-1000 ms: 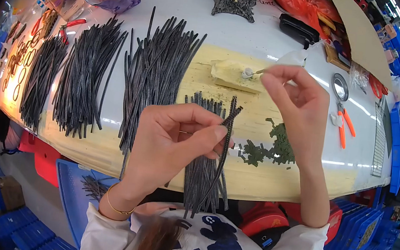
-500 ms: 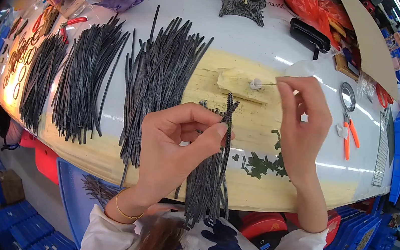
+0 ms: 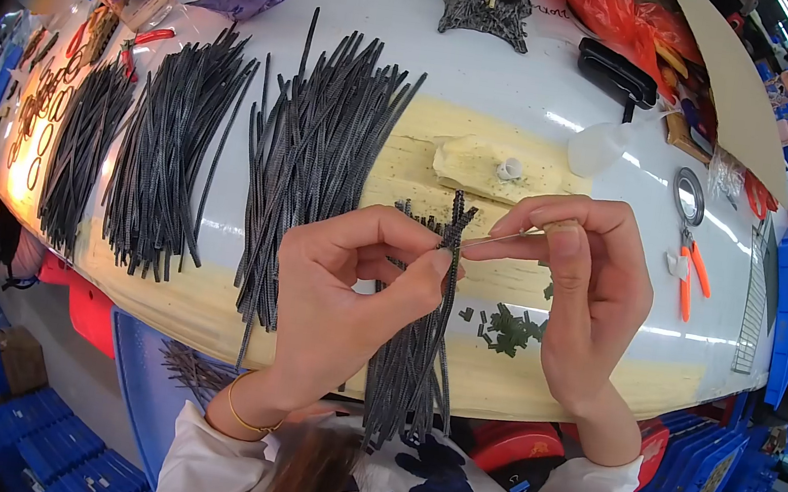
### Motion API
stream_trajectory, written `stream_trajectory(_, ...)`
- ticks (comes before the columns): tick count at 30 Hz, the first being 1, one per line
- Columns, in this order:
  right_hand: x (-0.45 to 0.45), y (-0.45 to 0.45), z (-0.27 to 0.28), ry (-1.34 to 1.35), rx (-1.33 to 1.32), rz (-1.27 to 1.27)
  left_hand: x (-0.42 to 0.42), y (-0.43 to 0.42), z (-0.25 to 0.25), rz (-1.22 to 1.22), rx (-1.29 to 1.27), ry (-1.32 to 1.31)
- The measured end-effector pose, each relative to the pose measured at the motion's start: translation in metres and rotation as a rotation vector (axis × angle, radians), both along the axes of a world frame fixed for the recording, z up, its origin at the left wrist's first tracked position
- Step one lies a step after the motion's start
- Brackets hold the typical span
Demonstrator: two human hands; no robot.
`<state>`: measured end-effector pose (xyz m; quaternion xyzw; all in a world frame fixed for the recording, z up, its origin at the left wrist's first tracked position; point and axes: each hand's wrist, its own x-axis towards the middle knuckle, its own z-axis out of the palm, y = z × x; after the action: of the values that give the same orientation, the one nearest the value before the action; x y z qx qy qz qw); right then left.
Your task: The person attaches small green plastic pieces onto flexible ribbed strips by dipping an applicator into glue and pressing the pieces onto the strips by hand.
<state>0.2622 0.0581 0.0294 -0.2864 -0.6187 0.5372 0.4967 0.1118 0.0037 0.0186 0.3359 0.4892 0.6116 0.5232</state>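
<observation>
My left hand (image 3: 339, 284) pinches black braided cords (image 3: 459, 215) near their upper ends, where two tips cross. Between the fingertips of my right hand (image 3: 597, 293) is a thin needle-like stick (image 3: 515, 235), its point reaching the cords beside my left fingertips. Whether it touches them I cannot tell. Beneath my left hand lies a bundle of black cords (image 3: 402, 376), hanging over the table's front edge. Small dark green pieces (image 3: 507, 329) are scattered by my right wrist. Beyond my hands, a little white cup (image 3: 511, 169) sits on a pale yellow block (image 3: 464, 166).
Three larger piles of black cords (image 3: 330, 128) lie to the left. Orange-handled cutters (image 3: 697, 271), a roll of grey tape (image 3: 688, 197) and a translucent bottle (image 3: 593, 153) are on the right. Red bags (image 3: 604, 10) and a black case (image 3: 618, 73) stand at the back.
My right hand has moved down and left from the white cup, bringing the thin stick to the cords. My left hand keeps its pinch in nearly the same place.
</observation>
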Motion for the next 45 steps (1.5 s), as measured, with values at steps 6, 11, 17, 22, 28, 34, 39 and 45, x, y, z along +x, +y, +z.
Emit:
stream_trajectory(6, 0.005, 0.026, -0.006, -0.525, 0.336, -0.188, -0.001, -0.001, 0.0, -0.015, -0.023, -0.034)
stream_trajectory(11, 0.012, 0.029, -0.002, -0.684, 0.527, -0.236, -0.003, 0.001, 0.005, -0.038, -0.054, -0.106)
stream_trajectory(17, 0.0, 0.0, 0.001, -0.124, 0.19, 0.011, -0.007, 0.002, 0.001, -0.05, -0.062, -0.173)
stream_trajectory(22, 0.002, -0.001, 0.001, -0.101, 0.119, 0.076, -0.007, 0.002, 0.001, -0.068, -0.054, -0.184)
stream_trajectory(28, 0.002, 0.003, -0.003, 0.064, 0.07, 0.042, -0.007, 0.001, 0.002, -0.073, -0.063, -0.195)
stream_trajectory(34, 0.009, 0.039, -0.012, -0.74, 0.606, -0.394, -0.005, -0.001, 0.004, -0.085, -0.048, -0.2)
stream_trajectory(39, 0.003, 0.012, 0.009, -0.477, 0.195, -0.196, 0.0, -0.008, 0.007, -0.018, 0.004, -0.098)
stream_trajectory(45, 0.005, -0.014, 0.022, -0.26, -0.178, 0.124, 0.003, -0.017, 0.012, 0.015, 0.13, 0.159)
